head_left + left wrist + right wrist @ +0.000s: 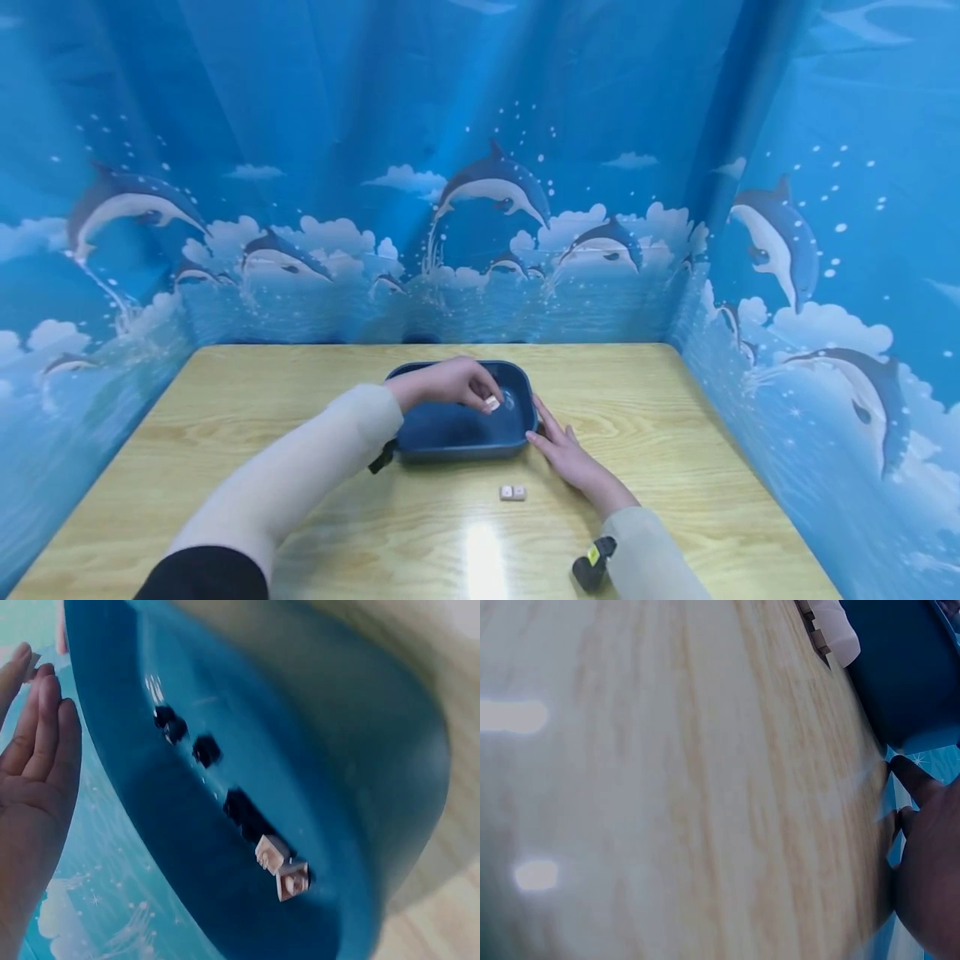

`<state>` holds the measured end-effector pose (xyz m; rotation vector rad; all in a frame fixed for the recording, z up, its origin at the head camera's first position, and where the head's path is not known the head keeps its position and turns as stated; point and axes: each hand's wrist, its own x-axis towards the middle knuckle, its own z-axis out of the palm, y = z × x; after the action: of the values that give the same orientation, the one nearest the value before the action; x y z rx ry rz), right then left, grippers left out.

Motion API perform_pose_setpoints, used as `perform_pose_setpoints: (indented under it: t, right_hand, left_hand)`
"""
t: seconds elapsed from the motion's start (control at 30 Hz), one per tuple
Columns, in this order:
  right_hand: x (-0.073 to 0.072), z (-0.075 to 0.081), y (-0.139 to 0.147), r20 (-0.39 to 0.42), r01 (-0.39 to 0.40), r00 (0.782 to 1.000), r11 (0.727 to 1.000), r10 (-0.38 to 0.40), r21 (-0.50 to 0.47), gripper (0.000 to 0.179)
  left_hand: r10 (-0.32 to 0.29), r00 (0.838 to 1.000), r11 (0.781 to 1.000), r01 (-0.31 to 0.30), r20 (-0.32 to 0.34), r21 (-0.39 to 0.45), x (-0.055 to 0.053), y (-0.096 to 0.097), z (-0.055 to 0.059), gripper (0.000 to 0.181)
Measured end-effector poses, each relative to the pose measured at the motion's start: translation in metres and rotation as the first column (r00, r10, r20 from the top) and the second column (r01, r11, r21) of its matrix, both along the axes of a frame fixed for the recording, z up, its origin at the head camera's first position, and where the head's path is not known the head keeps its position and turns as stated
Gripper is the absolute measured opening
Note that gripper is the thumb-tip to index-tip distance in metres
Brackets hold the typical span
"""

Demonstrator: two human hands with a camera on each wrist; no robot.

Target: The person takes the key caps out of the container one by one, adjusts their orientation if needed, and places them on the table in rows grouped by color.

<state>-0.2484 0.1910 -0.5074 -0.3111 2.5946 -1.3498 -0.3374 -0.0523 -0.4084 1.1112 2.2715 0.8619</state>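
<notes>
A small pale keycap [492, 403] is pinched between the thumb and fingers of my left hand [474, 383], over the right half of a dark blue tub [465, 454]. My right hand [564, 454] rests its extended fingers against the tub's right end, with nothing gripped. Just in front of the tub, two pale keycaps [513, 493] sit side by side on the table. Inside the tub, the left wrist view shows two pale keycaps, one of them a tipped keycap [292, 880] with its hollow underside showing, and several small black pieces [206, 751], probably keycaps too.
The tub stands near the back of a wood-grain table [300, 517]. A blue curtain [337, 167] printed with dolphins hangs behind and along both sides. A wrist camera [592, 567] with a yellow mark sits at the right sleeve.
</notes>
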Motion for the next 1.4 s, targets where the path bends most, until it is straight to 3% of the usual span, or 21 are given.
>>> perform_pose_setpoints:
  t: [0.17, 0.5, 0.83, 1.4]
  right_hand:
    - [0.0, 0.0, 0.001, 0.001, 0.001, 1.0, 1.0, -0.001, -0.001, 0.064]
    - [-0.001, -0.003, 0.001, -0.008, 0.002, 1.0, 1.0, -0.002, -0.015, 0.064]
    - [0.0, -0.001, 0.001, -0.01, 0.007, 1.0, 1.0, -0.007, 0.0, 0.065]
    - [0.001, 0.0, -0.001, 0.028, 0.025, 0.999, 1.0, -0.025, -0.008, 0.065]
  left_hand:
    - [0.05, 0.998, 0.995, -0.051, 0.024, 0.084, 0.013, -0.002, 0.0, 0.022]
    - [0.146, 0.983, 0.974, -0.162, 0.111, 0.157, 0.046, -0.004, -0.001, 0.022]
    - [0.138, 0.971, 0.963, -0.178, 0.197, 0.203, 0.065, -0.008, -0.016, 0.018]
    - [0.102, 0.984, 0.957, -0.137, 0.146, 0.254, 0.095, -0.013, -0.034, 0.024]
